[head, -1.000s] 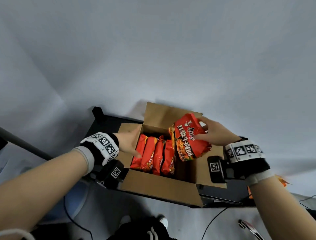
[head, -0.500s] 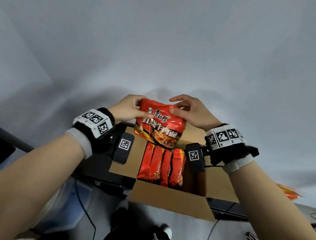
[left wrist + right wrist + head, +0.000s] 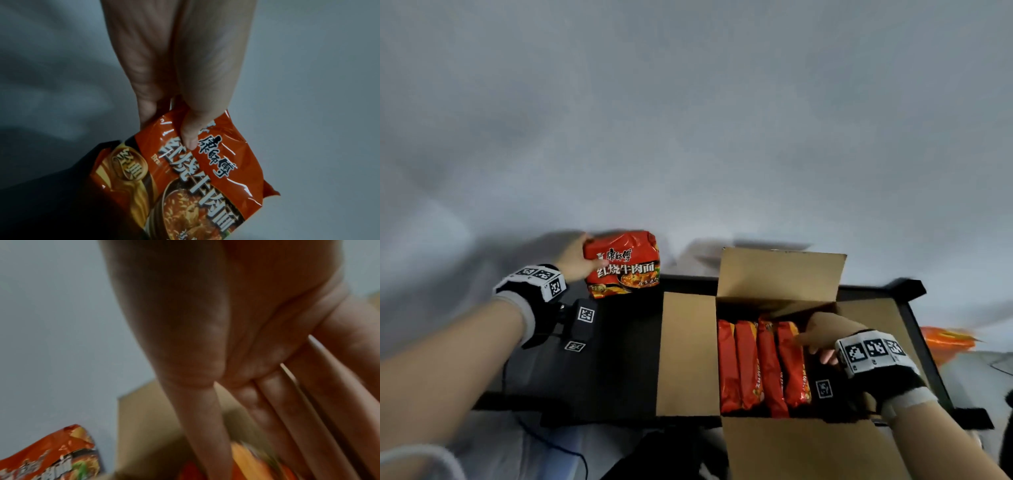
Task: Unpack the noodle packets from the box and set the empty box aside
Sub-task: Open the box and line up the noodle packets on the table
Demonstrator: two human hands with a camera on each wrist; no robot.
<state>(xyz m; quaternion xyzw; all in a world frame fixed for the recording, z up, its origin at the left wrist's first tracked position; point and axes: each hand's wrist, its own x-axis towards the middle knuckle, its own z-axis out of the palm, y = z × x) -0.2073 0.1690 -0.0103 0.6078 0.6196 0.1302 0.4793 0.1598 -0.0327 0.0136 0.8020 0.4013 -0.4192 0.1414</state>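
An open cardboard box (image 3: 688,353) sits on a black table (image 3: 616,359), with several red noodle packets (image 3: 760,363) standing on edge inside. My left hand (image 3: 577,257) pinches the top corner of a red noodle packet (image 3: 625,265) (image 3: 205,170) at the table's far left edge, thumb on its front. That packet also shows at the lower left of the right wrist view (image 3: 51,457). My right hand (image 3: 822,334) reaches into the box with straight fingers (image 3: 267,426) beside the rightmost packet; whether they touch it is blurred.
The box flaps stand open at the back (image 3: 780,274), left and front (image 3: 808,448). An orange packet (image 3: 948,339) lies off the table's right side. A grey wall fills the background. A black cable (image 3: 544,442) hangs below the table.
Both hands held the packet above the box before. Now the left hand alone has carried it to the left, and the right hand has dropped into the box.
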